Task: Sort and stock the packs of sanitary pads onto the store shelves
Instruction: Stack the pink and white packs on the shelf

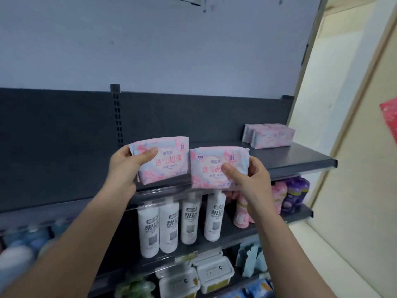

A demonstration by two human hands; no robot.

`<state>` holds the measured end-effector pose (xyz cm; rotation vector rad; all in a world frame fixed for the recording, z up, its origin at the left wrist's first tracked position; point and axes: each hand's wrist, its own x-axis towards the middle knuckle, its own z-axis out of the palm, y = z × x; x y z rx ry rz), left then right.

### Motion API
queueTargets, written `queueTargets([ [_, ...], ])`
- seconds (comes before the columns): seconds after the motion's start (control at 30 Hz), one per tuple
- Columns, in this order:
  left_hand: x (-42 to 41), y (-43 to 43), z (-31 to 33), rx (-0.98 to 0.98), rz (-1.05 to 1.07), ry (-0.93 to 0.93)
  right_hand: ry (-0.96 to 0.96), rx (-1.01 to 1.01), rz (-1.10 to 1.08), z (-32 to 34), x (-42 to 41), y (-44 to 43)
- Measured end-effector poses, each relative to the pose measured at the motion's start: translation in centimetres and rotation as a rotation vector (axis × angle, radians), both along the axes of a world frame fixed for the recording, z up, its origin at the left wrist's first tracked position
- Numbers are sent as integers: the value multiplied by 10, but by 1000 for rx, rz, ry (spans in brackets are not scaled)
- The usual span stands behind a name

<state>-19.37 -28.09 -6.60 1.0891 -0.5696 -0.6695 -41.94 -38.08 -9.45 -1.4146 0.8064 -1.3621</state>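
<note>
Packs (164, 160) w/ pink "超薄" lettering

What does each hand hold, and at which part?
Left hand holds one pink pad pack at its left edge; right hand holds another pack at its right side.

Two held packs (163, 160) (217, 166) side by side before top shelf (300, 160); stacked packs (270, 136) far right.

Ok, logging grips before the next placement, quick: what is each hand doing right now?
Left hand: closed on the left pad pack, held in front of the top shelf.
Right hand: closed on the right pad pack.
</note>
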Motion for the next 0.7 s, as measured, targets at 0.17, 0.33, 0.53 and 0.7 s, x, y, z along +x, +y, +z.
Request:
queueTargets([
  [0.17, -32, -90, -1, -8, -90, -32, -28, 0, -88, -2, -45, -66],
  [0.33, -65, -182, -1, -23, -179, -37, -16, -3, -153, 0, -83, -140],
  [0.53, -100, -284, 4, 10, -279, -65, 35, 18, -175, 8, -125, -235],
  [0.7, -126, -352, 7, 66, -326, -87, 48, 47, -203, 5, -155, -304],
])
